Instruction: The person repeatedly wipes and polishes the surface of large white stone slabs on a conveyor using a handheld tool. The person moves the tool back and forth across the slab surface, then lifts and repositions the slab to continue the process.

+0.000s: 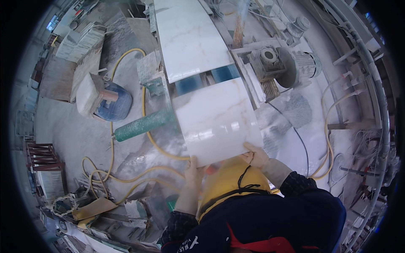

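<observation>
A polished white stone slab [217,122] with faint tan veins lies lengthwise before me, its near end close to my yellow apron [232,179]. My left hand [191,173], in a pale glove, is closed on the slab's near left corner with the thumb up along the edge. At the near right corner my right hand [257,157], gloved too, grips the edge; its thumb rests on top and the other fingers are mostly hidden. Beyond a gap showing blue conveyor belts [226,74], a second white slab [190,38] extends away from me.
A green roller [145,125] juts out left of the slab. Yellow hose [144,105] loops over the dusty floor past a blue barrel [116,101]. Right of the conveyor stands a motor with gearbox [270,63]. Stone offcuts [137,211] lie at lower left; a pipe [375,80] runs along the right.
</observation>
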`<move>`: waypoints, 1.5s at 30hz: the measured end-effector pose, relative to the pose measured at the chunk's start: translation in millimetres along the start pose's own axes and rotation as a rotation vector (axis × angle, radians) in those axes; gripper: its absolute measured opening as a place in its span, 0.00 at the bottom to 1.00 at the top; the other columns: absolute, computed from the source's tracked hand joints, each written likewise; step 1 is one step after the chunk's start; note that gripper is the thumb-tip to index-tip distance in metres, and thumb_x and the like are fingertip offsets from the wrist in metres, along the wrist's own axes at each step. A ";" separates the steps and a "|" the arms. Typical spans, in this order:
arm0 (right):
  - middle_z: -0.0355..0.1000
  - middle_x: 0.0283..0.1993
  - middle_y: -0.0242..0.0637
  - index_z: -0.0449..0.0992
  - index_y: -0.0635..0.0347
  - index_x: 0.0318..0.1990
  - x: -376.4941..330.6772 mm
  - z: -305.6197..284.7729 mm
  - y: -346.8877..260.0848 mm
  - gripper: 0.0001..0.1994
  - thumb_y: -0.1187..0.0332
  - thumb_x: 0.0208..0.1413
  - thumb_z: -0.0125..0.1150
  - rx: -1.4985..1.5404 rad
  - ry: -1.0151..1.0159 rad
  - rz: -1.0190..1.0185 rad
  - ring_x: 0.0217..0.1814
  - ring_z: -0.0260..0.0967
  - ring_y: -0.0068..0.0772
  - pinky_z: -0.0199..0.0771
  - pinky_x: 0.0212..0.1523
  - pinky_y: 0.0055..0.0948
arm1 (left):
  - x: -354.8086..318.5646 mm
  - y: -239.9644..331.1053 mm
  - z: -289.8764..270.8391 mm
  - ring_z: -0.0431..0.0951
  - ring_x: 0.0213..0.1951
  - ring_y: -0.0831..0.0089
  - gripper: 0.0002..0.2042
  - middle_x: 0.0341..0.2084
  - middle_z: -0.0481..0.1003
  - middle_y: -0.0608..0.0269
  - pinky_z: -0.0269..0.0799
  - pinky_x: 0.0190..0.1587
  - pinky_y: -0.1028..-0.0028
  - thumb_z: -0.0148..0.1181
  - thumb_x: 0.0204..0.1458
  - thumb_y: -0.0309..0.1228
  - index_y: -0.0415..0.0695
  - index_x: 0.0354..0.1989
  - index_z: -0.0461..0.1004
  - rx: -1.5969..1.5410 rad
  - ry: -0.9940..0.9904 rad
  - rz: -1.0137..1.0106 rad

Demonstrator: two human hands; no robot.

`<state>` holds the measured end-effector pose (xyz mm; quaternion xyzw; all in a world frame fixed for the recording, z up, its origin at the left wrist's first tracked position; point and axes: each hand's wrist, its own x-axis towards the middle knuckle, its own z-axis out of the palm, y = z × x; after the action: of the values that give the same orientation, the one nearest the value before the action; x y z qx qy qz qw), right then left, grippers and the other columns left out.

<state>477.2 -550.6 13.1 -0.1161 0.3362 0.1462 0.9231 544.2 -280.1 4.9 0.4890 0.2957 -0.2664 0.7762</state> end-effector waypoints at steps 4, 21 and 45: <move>0.70 0.61 0.43 0.66 0.63 0.61 2.6 19.9 -10.6 0.19 0.71 0.64 0.56 0.092 -0.022 0.014 0.65 0.67 0.40 0.66 0.67 0.40 | -2.1 26.5 21.2 0.76 0.52 0.58 0.22 0.51 0.72 0.50 0.76 0.54 0.58 0.52 0.65 0.44 0.37 0.56 0.63 0.047 -0.089 0.074; 0.72 0.57 0.41 0.69 0.62 0.58 52.6 20.9 -39.3 0.19 0.69 0.61 0.62 -0.193 0.112 -0.213 0.58 0.72 0.42 0.72 0.61 0.42 | 33.3 51.3 44.4 0.74 0.55 0.53 0.26 0.54 0.69 0.49 0.76 0.56 0.57 0.52 0.64 0.44 0.36 0.61 0.60 0.074 -0.040 0.105; 0.73 0.56 0.44 0.69 0.62 0.58 90.2 14.8 -49.0 0.19 0.68 0.62 0.60 -0.234 0.114 -0.207 0.55 0.74 0.44 0.77 0.55 0.41 | 70.9 61.6 29.5 0.73 0.55 0.54 0.23 0.53 0.69 0.52 0.77 0.56 0.56 0.58 0.61 0.40 0.40 0.59 0.63 -0.011 -0.128 0.084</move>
<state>568.8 -574.2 -29.2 -0.2652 0.3550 0.0817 0.8927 641.8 -292.5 1.2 0.4785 0.2264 -0.2627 0.8067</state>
